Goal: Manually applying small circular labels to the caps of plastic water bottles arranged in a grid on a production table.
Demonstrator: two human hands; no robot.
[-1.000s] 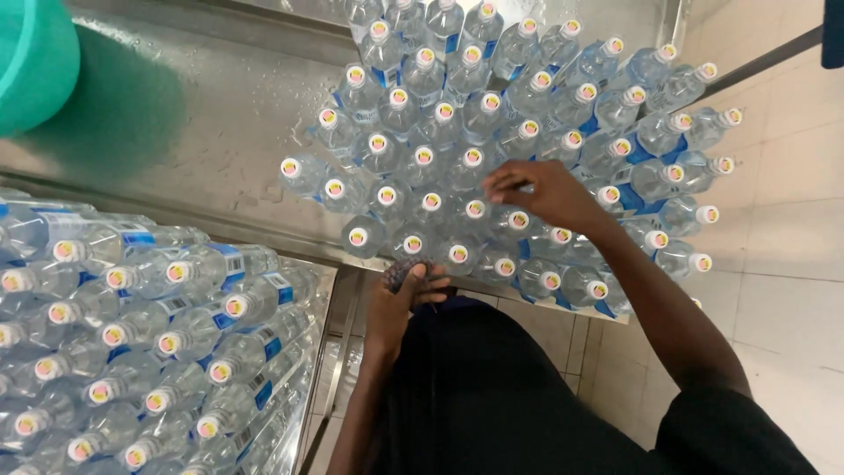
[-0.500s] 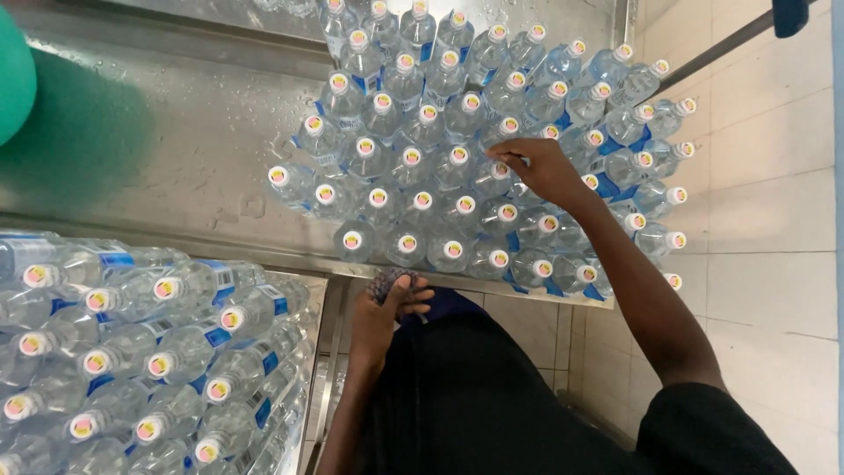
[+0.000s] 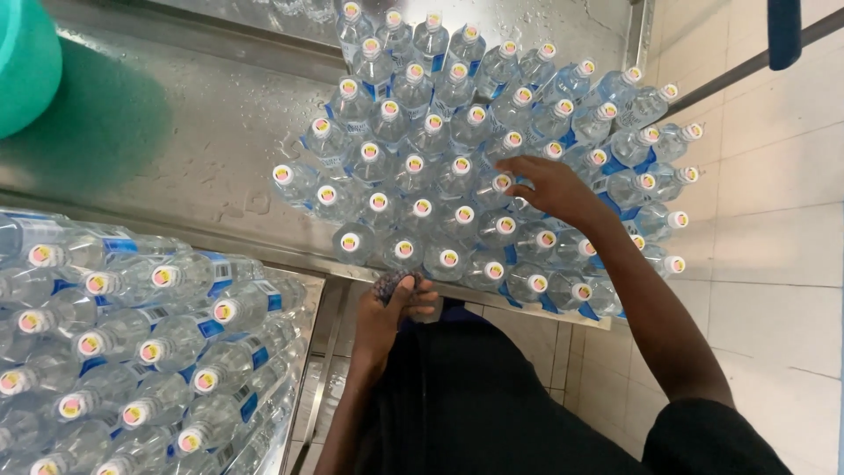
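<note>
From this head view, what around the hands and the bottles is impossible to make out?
- Head view: the left hand is closed on a small dark thing; the fingers hide what it is.
- The right hand covers the caps beneath it, so whether it grips a water bottle is unclear.
- The green tub is cut off by the left edge.
- The bottle pile runs past the bottom-left edge.

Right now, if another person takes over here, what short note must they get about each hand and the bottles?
Right hand: lies open on the caps in the cluster of upright bottles on the wet steel counter; no grip closed on any bottle.
Left hand: at the counter's near edge, closed on a small dark object that is too hidden to identify.
Stacked bottles lie on their sides at lower left.
Done: bottles stand packed together.
Left: cannot tell.
</note>
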